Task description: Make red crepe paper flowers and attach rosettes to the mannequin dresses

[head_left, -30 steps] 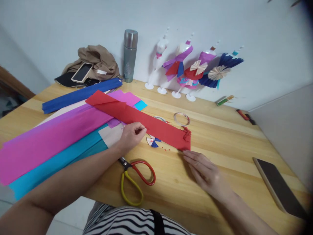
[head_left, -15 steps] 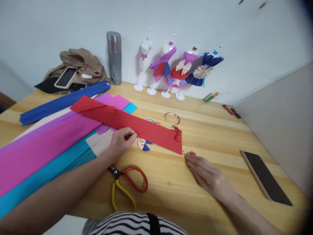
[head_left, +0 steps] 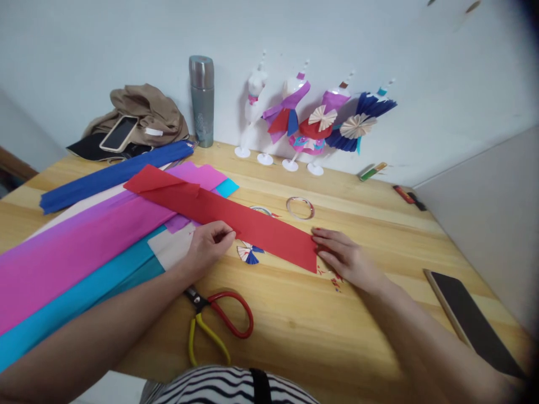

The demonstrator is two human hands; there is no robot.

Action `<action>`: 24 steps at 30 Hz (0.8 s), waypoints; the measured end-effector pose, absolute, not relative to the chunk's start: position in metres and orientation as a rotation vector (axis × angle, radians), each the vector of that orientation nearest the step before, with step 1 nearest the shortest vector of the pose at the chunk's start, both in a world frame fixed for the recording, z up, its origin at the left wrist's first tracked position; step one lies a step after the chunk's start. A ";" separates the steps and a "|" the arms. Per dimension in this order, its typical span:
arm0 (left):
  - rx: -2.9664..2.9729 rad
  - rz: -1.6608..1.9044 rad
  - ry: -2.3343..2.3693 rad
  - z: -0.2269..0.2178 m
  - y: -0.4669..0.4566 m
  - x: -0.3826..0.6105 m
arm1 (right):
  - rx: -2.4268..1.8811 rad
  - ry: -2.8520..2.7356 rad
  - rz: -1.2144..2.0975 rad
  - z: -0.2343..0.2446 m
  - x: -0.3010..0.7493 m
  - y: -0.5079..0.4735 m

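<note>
A long red paper strip (head_left: 256,227) lies slantwise across the table, its far left end folded over. At its lower edge is my left hand (head_left: 211,244), thumb and finger pinched together; what they hold, if anything, is too small to make out. My right hand (head_left: 341,255) rests with fingers stretched out at the strip's right end. Small red scraps (head_left: 336,282) are scattered beside that hand. A small white-and-blue pleated paper bow (head_left: 250,252) sits just below the strip. Scissors (head_left: 210,314) with one red and one yellow handle lie nearer my body.
Pink (head_left: 109,224) and turquoise paper (head_left: 84,297) spread at left, beside a blue roll (head_left: 118,174). A flask (head_left: 202,106) and several dressed mini mannequins (head_left: 322,120) stand along the wall. A wire coil (head_left: 300,208) lies mid-table; a dark tablet-like device (head_left: 471,320) at right.
My right hand has moved up and left from the scraps onto the strip's right end, now covering where red scraps lay. My left hand stays in place. The view has shifted slightly.
</note>
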State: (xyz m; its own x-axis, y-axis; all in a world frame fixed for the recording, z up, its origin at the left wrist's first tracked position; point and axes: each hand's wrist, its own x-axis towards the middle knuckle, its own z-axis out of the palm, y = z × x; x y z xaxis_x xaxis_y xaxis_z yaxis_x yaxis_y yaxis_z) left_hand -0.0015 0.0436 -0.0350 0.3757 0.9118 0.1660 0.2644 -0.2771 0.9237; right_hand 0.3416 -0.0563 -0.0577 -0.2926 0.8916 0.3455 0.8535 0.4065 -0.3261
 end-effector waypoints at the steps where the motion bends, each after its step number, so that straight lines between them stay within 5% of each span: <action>1: 1.764 0.926 1.038 -0.034 0.044 -0.001 | -1.506 -2.175 0.118 -0.058 0.344 -0.069; 11: 1.759 0.917 1.053 -0.035 0.044 -0.001 | -1.832 -1.613 0.177 -0.032 0.333 -0.136; 17: 1.737 0.936 1.060 -0.037 0.044 -0.003 | -1.778 -1.771 0.215 -0.048 0.320 -0.121; 24: 1.437 0.949 1.000 -0.019 0.040 0.005 | -1.668 -1.680 0.166 -0.006 0.273 -0.115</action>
